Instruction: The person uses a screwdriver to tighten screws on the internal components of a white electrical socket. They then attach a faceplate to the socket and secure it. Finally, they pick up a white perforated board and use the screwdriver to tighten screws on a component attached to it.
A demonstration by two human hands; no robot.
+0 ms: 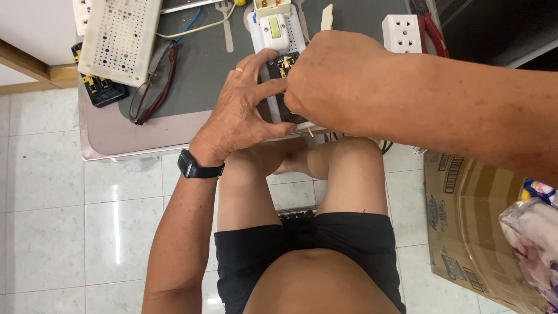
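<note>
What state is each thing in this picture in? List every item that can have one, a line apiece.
Power strip: lying flat on the table, casing open at its near end, dark insides showing.
Left hand: pressed on the strip's open end, fingers bent.
Right hand: closed over the same open end.
Glasses: folded, lying on the mat.
White perforated cover: lying flat.
White socket block: unplugged, sockets up.
Cardboard box: on the floor.
</note>
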